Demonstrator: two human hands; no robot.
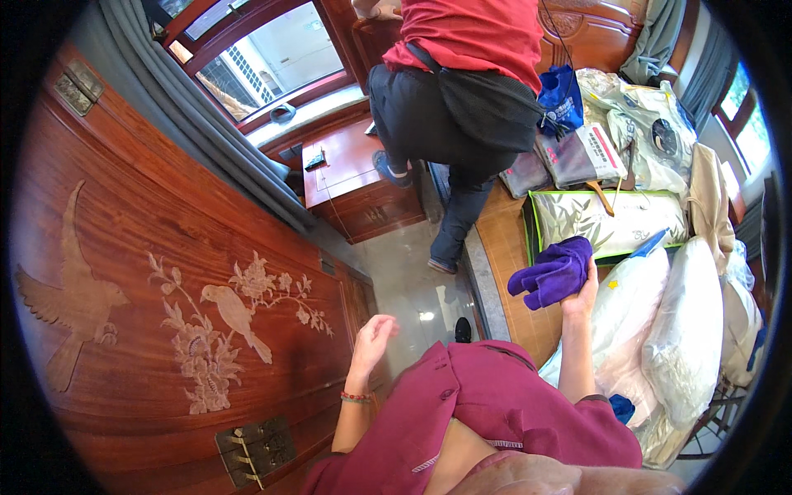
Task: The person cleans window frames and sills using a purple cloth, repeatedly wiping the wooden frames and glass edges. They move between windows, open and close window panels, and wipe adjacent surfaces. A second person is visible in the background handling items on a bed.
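Observation:
A folded purple cloth (pixel 552 272) is gripped in my right hand (pixel 581 301), held up above the wooden bed platform's near edge. The cloth hides part of my fingers, and its loose folds hang to the left. My left hand (pixel 371 346) is raised in front of the carved wooden door (pixel 266 396), apart from it. Its fingers are loosely curled and slightly blurred, with nothing visible in them. Beyond the cloth lies a pillow package (pixel 612 223) with green edging and a leaf print. Plastic-wrapped bedding (pixel 684 334) rests to the right of my right forearm.
Ahead, a person in a red top (pixel 470 37) leans away, one foot on a wooden cabinet (pixel 346 167) holding a phone (pixel 315 159). Flat packages (pixel 578 154), a wooden hanger (pixel 600 198) and a blue bag (pixel 562 99) lie on the platform (pixel 507 247). Glossy floor (pixel 402 266) runs between door and platform.

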